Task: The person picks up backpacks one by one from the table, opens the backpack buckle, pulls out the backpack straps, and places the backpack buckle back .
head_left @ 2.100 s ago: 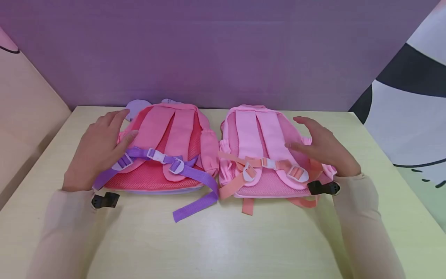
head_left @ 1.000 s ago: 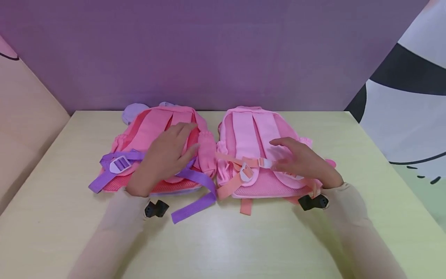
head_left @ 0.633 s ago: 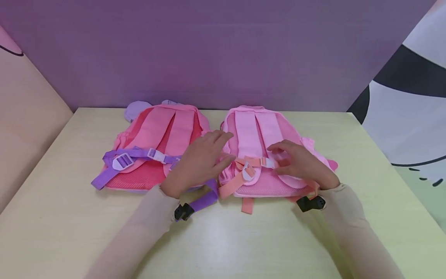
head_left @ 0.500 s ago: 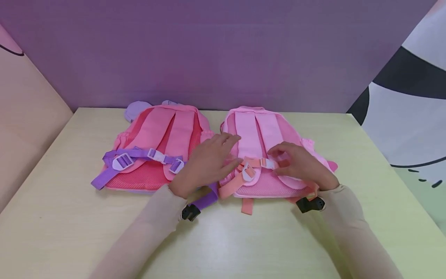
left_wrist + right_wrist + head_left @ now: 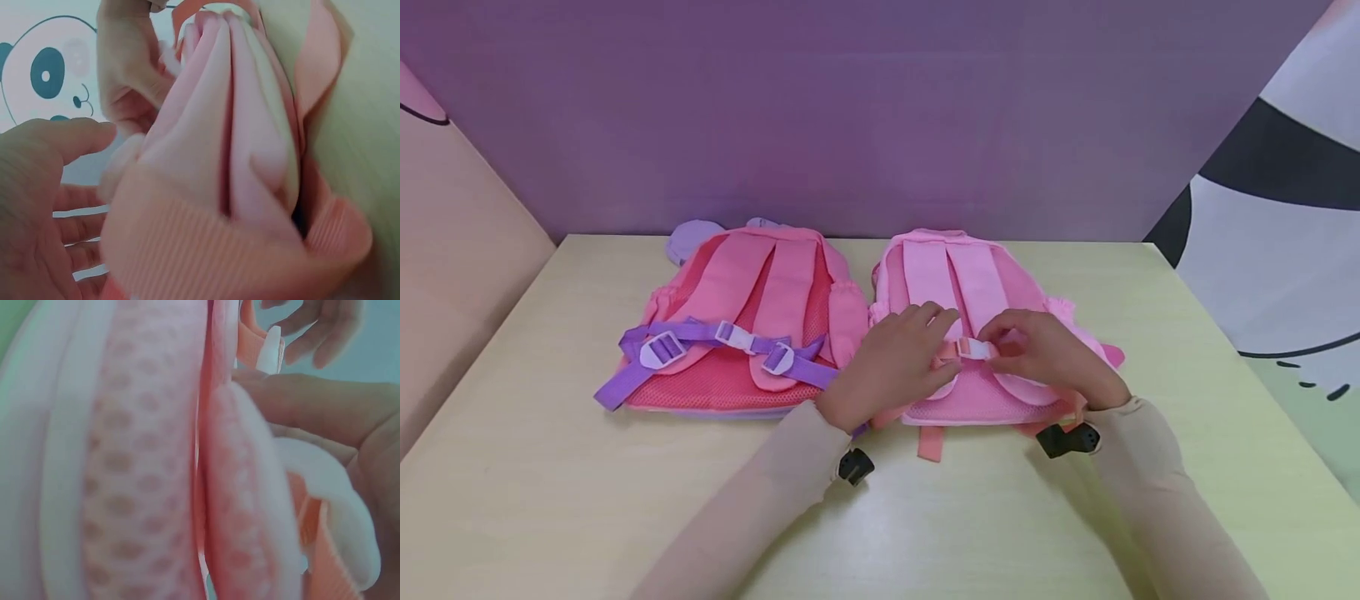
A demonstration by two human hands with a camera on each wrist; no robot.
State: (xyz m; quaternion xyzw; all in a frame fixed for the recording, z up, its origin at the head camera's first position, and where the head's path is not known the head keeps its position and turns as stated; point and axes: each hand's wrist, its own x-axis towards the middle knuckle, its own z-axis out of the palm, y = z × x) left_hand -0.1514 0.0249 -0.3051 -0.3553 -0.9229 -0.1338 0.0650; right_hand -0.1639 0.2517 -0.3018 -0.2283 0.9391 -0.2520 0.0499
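Observation:
Two small backpacks lie back side up on the table. The light pink backpack (image 5: 977,408) is under both hands, with an orange chest strap (image 5: 950,350) and a white buckle (image 5: 974,349) across its shoulder straps. My right hand (image 5: 1045,354) pinches the chest strap at the buckle's right end, between thumb and fingers. My left hand (image 5: 898,358) hovers left of the buckle, fingers loosely bent and thumb apart, holding nothing. In the left wrist view its thumb (image 5: 87,137) stands off the pink fabric. The right wrist view shows the right thumb (image 5: 312,403) by the shoulder strap edge.
On the left lies a darker pink backpack (image 5: 700,387) with purple straps (image 5: 662,350) and white buckles. A purple wall (image 5: 880,117) rises behind the pale table (image 5: 550,500). An orange strap end (image 5: 930,444) hangs over the front of the light pink backpack.
My left hand has moved right from the darker pink backpack to beside the buckle of the light pink one. My right hand has come down and inward to the chest strap.

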